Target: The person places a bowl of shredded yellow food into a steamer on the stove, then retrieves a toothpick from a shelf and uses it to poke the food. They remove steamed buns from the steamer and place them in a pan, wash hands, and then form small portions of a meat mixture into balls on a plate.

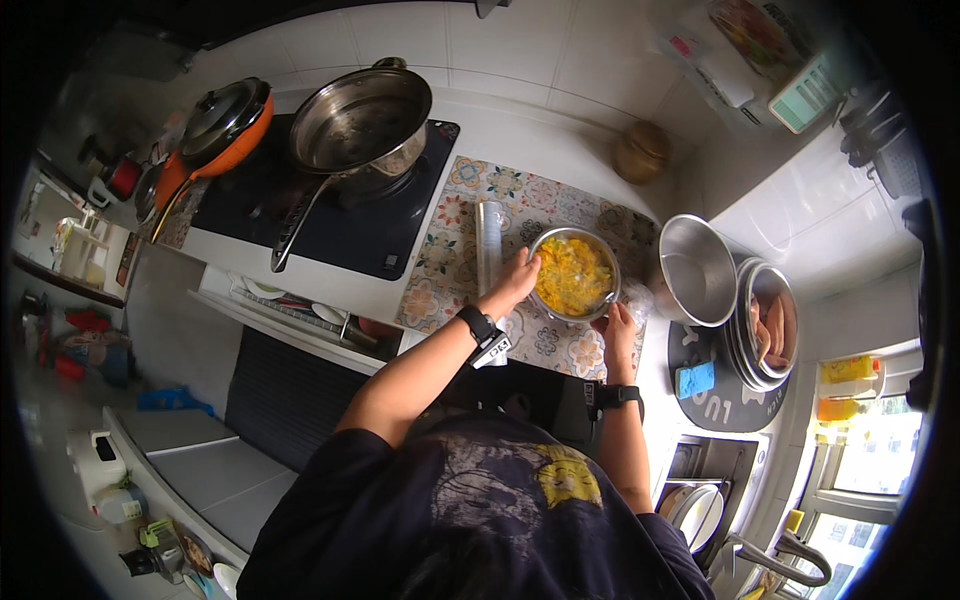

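Note:
A round metal bowl (538, 302) filled with yellow, egg-like food (572, 275) stands on the patterned mat. A glossy sheen lies over the food; whether clear film covers it I cannot tell. My left hand (513, 283) grips the bowl's left rim, fingers closed against it. At the near right rim, the fingers of my right hand (618, 325) are pinched on the edge, their tips partly hidden. Crumpled clear plastic (637, 297) sits beside the bowl, by my right hand. A roll of cling film (489, 235) lies left of the bowl, partly behind my left wrist.
To the left, a pan with a long handle (362, 125) and an orange lidded pan (235, 130) are on the black cooktop (260, 215). An empty metal bowl (695, 270), stacked bowls (775, 340) and a blue sponge (695, 379) stand right. The sink (735, 470) holds dishes.

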Tool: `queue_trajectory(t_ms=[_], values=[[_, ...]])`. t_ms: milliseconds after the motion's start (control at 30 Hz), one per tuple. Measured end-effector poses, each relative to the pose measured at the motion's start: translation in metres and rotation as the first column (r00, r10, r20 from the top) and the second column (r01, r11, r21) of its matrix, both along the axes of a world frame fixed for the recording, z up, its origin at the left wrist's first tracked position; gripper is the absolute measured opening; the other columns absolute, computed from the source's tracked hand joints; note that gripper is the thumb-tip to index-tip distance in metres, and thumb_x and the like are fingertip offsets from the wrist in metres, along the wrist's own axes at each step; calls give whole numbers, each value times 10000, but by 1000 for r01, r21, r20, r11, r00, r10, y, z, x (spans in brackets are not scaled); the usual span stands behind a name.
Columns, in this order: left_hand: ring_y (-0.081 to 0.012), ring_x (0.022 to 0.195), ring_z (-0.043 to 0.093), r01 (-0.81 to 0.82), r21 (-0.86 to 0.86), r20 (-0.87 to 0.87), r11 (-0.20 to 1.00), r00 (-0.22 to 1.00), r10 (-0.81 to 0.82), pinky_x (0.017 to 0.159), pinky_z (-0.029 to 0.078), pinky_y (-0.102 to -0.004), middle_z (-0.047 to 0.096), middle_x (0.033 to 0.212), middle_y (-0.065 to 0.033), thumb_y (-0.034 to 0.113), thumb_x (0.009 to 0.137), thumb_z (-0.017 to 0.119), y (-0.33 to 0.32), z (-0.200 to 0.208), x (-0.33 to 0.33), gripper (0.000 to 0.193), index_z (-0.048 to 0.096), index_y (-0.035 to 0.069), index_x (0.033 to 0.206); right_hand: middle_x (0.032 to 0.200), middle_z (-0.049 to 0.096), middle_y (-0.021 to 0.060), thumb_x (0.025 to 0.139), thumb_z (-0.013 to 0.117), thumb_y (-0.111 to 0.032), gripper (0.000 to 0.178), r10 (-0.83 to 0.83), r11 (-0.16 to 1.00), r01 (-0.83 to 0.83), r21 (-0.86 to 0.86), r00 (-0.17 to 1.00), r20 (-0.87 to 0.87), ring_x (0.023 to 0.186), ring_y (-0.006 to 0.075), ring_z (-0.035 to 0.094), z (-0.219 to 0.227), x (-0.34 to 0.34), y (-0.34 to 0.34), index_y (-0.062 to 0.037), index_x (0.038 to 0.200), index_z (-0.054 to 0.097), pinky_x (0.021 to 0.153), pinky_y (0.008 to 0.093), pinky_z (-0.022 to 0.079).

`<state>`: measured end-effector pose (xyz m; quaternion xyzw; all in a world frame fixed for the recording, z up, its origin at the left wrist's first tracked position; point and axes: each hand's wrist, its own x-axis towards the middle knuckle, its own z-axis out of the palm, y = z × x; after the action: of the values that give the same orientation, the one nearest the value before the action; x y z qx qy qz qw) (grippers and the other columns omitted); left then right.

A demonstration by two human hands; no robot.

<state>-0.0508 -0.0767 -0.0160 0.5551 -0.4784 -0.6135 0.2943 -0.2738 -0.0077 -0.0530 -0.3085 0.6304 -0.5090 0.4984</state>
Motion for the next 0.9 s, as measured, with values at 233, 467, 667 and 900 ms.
queue_trajectory(t_ms=[233,467,667,900], values=[[-290,966,607,-102,-24,56,995,993,103,798,461,-353,636,999,-191,180,891,472,-13,-37,4,306,557,-45,1080,887,605,80,961,459,-225,224,-31,999,31,-16,999,-41,642,193,651,5,1,-6,-61,1114,471,551,302,546],[-291,827,633,-35,-28,127,999,991,38,697,480,-379,647,885,-200,95,844,459,-19,-47,13,250,591,-38,1009,844,589,71,946,478,-186,189,21,998,-25,64,998,59,621,176,647,19,-8,-13,-9,1008,504,540,298,557],[-250,694,617,-110,-34,85,993,990,112,604,454,-381,623,773,-179,88,838,471,-15,-47,10,195,584,-39,933,849,589,90,940,484,-180,195,125,989,-129,72,991,55,643,185,635,22,-13,-18,-6,1027,489,601,317,571],[-393,806,606,-93,-167,208,982,970,127,664,451,-440,620,830,-243,70,809,478,-18,-57,7,140,559,-27,870,904,596,108,937,468,-164,242,171,976,-180,122,982,82,713,217,649,26,-17,-17,0,1114,469,651,348,578]])
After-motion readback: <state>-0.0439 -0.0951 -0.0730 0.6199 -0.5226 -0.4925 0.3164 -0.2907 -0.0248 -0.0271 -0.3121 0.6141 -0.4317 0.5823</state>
